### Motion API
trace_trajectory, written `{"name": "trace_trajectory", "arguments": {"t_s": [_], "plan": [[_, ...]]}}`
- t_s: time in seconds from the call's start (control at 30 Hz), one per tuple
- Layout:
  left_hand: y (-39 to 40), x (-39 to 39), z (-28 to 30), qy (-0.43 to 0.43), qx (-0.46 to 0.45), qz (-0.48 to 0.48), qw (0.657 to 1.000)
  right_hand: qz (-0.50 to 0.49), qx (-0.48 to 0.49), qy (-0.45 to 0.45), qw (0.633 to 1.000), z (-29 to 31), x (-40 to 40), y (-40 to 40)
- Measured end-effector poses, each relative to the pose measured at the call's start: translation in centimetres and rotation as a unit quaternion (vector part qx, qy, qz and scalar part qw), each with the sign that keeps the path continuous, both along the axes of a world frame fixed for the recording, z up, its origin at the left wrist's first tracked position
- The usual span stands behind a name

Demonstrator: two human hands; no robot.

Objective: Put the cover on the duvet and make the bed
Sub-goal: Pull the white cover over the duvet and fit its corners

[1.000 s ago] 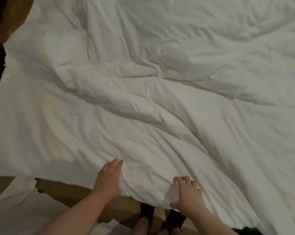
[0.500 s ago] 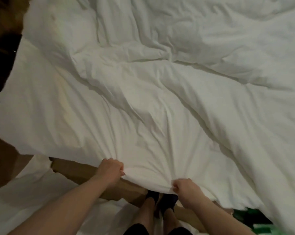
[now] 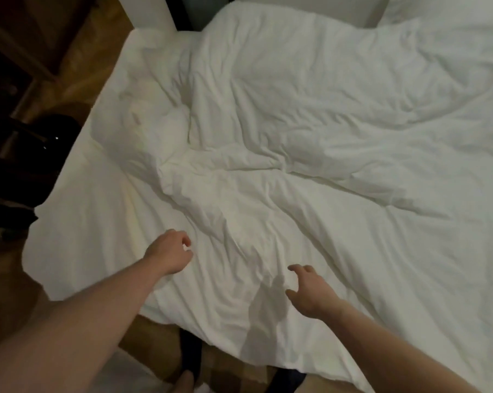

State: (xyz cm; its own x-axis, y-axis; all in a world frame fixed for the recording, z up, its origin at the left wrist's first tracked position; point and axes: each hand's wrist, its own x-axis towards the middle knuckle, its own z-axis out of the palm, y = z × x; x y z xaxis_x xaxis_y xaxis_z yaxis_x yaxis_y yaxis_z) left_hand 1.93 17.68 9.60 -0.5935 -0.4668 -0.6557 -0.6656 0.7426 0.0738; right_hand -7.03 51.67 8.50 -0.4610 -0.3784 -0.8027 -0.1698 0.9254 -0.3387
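Head view: white duvet [image 3: 310, 154] spread over the bed [image 3: 78, 177], rumpled, with deep folds running across the middle and a bunched ridge toward the far left. Near edge hanging just past the foot of the bed, above brown floor [image 3: 10, 282]. Left hand [image 3: 170, 252] low over the fabric near that edge, fingers loosely curled, gripping nothing. Right hand [image 3: 309, 290] hovering just above the duvet, fingers spread wide, empty, with its shadow cast on the cloth beside it. Cannot tell whether either palm touches the fabric. Cover apparently on already, though impossible to confirm from here; step in hand judged to be spreading and smoothing. Next move likely calls for flat palms sweeping outward across the creases, or a fresh grip on the near edge to pull it taut and square.
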Motion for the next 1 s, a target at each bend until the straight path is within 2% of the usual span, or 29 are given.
{"name": "trace_trajectory", "arguments": {"t_s": [0.17, 0.3, 0.5, 0.6, 0.73, 0.8, 0.9, 1.0], "plan": [[-9.0, 0.8, -0.2, -0.045, -0.045, 0.052, 0.997, -0.032, -0.034, 0.027, 0.999, 0.6, -1.1, -7.0], [-15.9, 4.6, -2.6, -0.07, -0.039, 0.116, 0.99, -0.044, -0.039, 0.04, 0.997, -0.7, 0.8, -13.4], [-26.0, 9.1, -8.0, -0.053, -0.039, 0.224, 0.972, -0.04, -0.05, 0.068, 0.996, -4.0, 2.1, -23.4], [-29.9, 10.3, -11.1, -0.054, -0.046, 0.284, 0.956, -0.008, -0.053, 0.084, 0.995, -6.5, 1.6, -27.9], [-33.5, 12.4, -15.1, -0.123, -0.033, 0.357, 0.926, 0.009, -0.024, 0.102, 0.994, -9.6, 1.2, -31.9], [-34.0, 13.3, -16.2, -0.138, -0.027, 0.344, 0.928, 0.013, -0.01, 0.1, 0.995, -10.7, 1.3, -32.8], [-34.5, 13.9, -16.8, -0.147, -0.063, 0.213, 0.964, 0.025, -0.001, 0.099, 0.995, -11.7, 1.8, -32.9], [-35.4, 15.7, -15.2, -0.175, -0.099, 0.109, 0.974, 0.026, 0.005, 0.091, 0.996, -11.4, 2.4, -32.6]]}}
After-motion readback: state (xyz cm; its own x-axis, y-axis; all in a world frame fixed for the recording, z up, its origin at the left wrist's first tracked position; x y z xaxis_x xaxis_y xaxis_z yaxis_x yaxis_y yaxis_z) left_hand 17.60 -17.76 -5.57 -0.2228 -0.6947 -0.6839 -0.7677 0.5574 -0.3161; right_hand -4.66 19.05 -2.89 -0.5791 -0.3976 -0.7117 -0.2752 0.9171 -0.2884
